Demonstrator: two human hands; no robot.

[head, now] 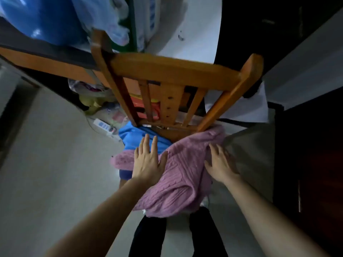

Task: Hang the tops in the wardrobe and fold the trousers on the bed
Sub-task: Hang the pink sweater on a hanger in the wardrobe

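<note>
A pink knitted top (pixel 182 175) lies heaped on the seat of a wooden chair (pixel 172 71), spilling over its front edge. Under it lies a bright blue garment (pixel 137 135), and a darker blue piece (pixel 125 174) shows below the pink sleeve. My left hand (pixel 148 160) rests flat, fingers apart, on the left part of the pile, where pink meets blue. My right hand (pixel 220 164) lies with spread fingers on the right side of the pink top. Neither hand grips anything.
A wooden desk (pixel 46 62) stands behind the chair with a blue bag (pixel 46 17) on it. Bags and a white power strip (pixel 104 126) lie on the floor under it. A dark wooden wardrobe (pixel 315 154) is at the right. My dark-trousered legs (pixel 148 236) stand below the chair.
</note>
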